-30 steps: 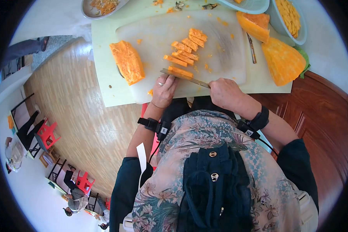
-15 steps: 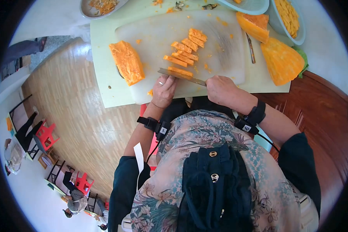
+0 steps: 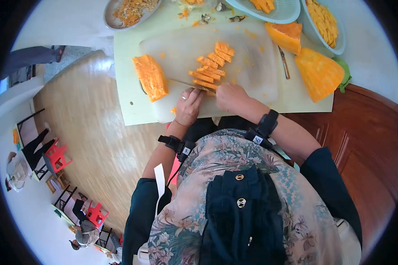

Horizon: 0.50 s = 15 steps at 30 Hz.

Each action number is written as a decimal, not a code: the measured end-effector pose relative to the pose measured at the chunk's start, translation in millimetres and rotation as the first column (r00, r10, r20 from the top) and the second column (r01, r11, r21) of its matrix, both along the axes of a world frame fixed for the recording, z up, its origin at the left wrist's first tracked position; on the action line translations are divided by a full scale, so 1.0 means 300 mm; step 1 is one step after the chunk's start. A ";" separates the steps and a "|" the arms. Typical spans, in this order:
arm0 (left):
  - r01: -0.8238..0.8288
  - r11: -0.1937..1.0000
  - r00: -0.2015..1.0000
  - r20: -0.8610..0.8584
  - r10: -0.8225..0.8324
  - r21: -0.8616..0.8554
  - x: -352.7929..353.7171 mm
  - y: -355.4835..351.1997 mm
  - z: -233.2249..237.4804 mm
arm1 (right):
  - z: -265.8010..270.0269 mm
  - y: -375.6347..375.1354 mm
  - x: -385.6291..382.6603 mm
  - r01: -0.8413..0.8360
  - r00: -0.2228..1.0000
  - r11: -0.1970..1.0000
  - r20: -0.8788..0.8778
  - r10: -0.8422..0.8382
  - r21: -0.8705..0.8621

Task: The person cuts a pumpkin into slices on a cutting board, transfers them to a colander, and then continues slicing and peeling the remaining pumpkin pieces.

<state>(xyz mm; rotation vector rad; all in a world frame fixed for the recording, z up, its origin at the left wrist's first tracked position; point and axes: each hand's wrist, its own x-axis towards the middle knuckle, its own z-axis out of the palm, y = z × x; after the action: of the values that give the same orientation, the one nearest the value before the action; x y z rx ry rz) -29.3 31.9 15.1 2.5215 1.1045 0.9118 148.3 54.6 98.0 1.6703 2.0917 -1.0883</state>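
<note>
My right hand is wrapped round the handle of a knife, whose blade reaches left across the near part of the white cutting board. My left hand has its fingers bent together against the near side of the blade; whatever lies under them is hidden. Just beyond the blade lie orange pumpkin strips, with more cut pieces in a row behind them. A thick pumpkin chunk rests at the board's left edge.
On the right are a pumpkin wedge, another chunk and a small knife. Baskets of cut pumpkin stand at the back right, a metal plate of scraps at the back left. Other people are far left.
My right hand and the knife have moved left, and the blade now reaches towards the thick chunk. The strip beside the blade lies closer to the others. The whole view has shifted slightly.
</note>
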 end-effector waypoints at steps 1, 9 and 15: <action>-0.015 0.999 1.000 -0.016 0.014 -0.035 0.002 -0.005 0.005 | -0.008 -0.008 0.013 -0.005 1.000 1.000 -0.009 0.005 0.016; -0.183 0.980 0.981 -0.084 0.177 -0.074 0.080 0.036 0.083 | 0.028 -0.019 0.312 0.565 0.753 0.794 -0.255 -0.607 -0.222; -0.138 0.989 0.954 -0.277 0.117 -0.058 0.143 0.117 0.089 | -0.080 0.016 0.477 0.621 0.468 0.607 -0.387 -0.794 -0.495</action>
<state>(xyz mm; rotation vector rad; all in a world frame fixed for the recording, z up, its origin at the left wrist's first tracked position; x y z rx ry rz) 13.5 67.1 41.8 2.5917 1.3686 0.5469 291.3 59.4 74.0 2.3394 1.2507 -2.2998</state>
